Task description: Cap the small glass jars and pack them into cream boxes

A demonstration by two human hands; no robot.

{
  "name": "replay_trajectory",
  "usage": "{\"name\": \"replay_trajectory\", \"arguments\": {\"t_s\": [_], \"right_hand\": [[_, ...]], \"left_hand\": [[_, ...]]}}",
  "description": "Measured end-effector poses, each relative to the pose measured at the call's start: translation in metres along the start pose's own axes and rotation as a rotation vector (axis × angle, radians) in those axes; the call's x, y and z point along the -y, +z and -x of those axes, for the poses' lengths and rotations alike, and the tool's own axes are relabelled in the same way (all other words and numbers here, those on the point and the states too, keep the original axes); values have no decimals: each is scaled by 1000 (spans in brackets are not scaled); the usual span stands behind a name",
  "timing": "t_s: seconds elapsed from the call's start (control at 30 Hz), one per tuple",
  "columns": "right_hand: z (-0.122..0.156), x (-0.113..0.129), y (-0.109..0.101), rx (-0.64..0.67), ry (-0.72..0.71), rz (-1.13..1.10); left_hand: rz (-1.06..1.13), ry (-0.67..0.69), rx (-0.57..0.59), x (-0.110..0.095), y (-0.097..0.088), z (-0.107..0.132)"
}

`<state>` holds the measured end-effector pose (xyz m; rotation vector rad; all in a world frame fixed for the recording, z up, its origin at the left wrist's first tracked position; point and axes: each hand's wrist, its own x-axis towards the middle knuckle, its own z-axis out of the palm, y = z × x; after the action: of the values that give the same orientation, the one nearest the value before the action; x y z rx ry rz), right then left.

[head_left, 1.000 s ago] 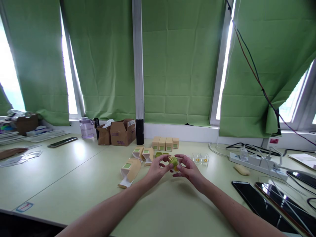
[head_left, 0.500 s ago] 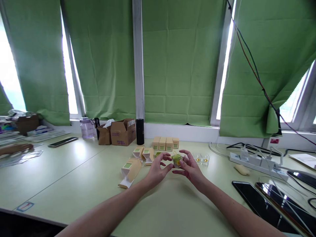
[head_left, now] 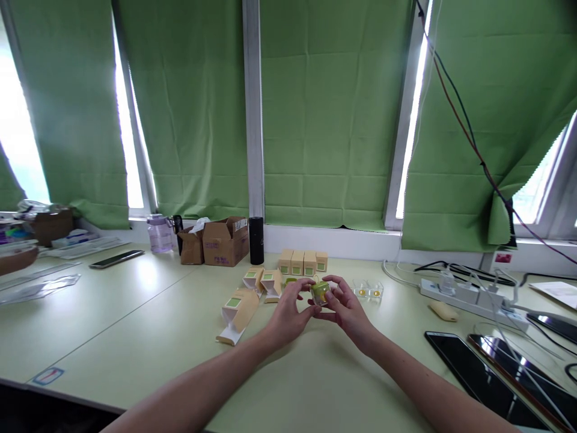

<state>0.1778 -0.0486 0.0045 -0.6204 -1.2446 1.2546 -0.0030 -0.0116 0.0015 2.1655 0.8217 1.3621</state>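
Observation:
Between my two hands is a small clear container with a green top and a thin loop [head_left: 320, 292]; something yellow shows inside, too small to name. My right hand [head_left: 349, 310] pinches it from the right with thumb and fingers. From the left, my left hand [head_left: 286, 314] closes its fingertips on its side, thumb below. Beyond my left hand a green piece [head_left: 290, 281] is partly hidden. Opened small cardboard boxes [head_left: 241, 311] lie to the left, flaps out. Clear little containers with yellow centres [head_left: 368, 291] stand right of my right hand.
Several closed small boxes [head_left: 297, 263] line up at the back, near a black cylinder [head_left: 256, 240] and a brown carton [head_left: 225, 243]. On the right lie a power strip [head_left: 469, 304], cables and dark phones [head_left: 469, 367]. Another person's arm [head_left: 18, 261] reaches in at far left.
My left fingers have come in from slightly apart onto the container. The container has turned and shifted a little left. The other person's hand at far left has drawn back.

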Motion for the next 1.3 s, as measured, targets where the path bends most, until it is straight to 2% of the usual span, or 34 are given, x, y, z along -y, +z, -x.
{"name": "replay_trajectory", "arguments": {"t_s": [0.27,0.43,0.63,0.8,1.3], "right_hand": [[-2,1,0,-11,-36,-4],[-4,-4,-2,-37,37,-183],[-9,-8,-18,-81,75,-310],[-12,-8,-26,-122,80,-319],[-12,-10,-22,-130,55,-260]], "left_hand": [[-49,39,-27,-1,-2,-2],[-49,77,-55,-4,-3,-2],[-2,52,-51,-2,-2,-2],[-17,4,-42,4,-1,-2],[-36,-56,0,5,-1,-2]]}}
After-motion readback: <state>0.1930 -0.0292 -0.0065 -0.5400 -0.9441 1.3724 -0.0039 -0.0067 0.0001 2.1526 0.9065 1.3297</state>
